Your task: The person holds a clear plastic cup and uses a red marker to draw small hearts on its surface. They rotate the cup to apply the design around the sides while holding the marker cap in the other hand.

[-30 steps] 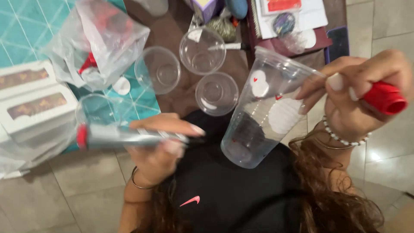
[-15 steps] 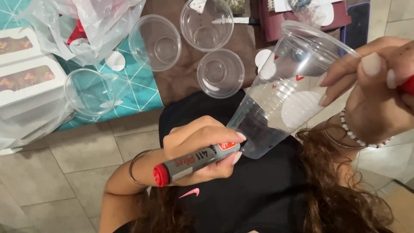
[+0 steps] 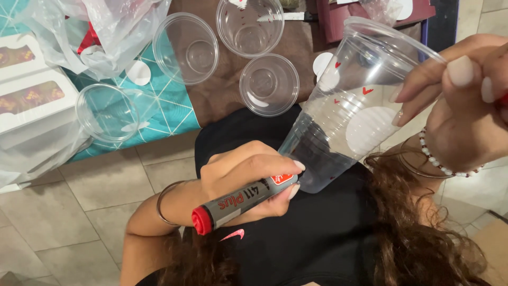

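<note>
My left hand grips a grey marker with a red end, its tip pressed against the lower wall of a tall clear plastic cup. The cup is tilted, mouth up and away, and bears small red hearts and round white stickers. My right hand holds the cup near its rim from the right; a sliver of something red shows in that hand at the frame edge. Both hands are over my black shirt and long brown hair.
Three empty clear cups stand on a brown surface, and another cup on a teal patterned cloth. A crumpled plastic bag and white window boxes lie at left. Grey tiled floor is below.
My left hand brought the marker from the left over to the cup's lower wall. The cup has tilted and come closer to the camera, and the red cap in my right hand has slid mostly out of frame.
</note>
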